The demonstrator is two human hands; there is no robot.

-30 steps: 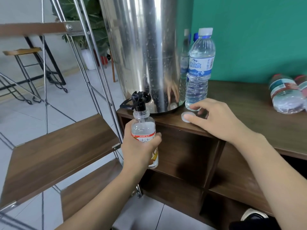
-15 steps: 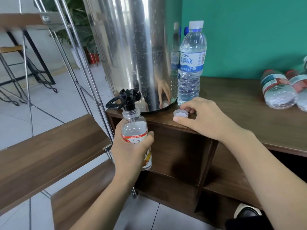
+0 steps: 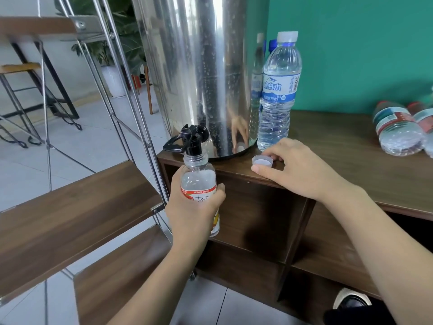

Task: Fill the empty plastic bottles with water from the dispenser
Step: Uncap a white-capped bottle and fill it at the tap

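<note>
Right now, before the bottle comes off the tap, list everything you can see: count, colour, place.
water dispenser: one, steel, on the cabinet's left end
tap: one, black, at the dispenser's base
tea bottle: one, clear with red-white label, uncapped, mouth under the tap
bottle cap: one, white, open side up on the cabinet top
blue-label water bottle: one, clear, upright, capped, right of the dispenser
red-label bottles: two, clear, lying at far right
cabinet: one, dark wood
shelf rack: one, wood boards on metal frame, left
left hand: grips the tea bottle
right hand: rests on the cabinet edge, fingers at the cap
</note>
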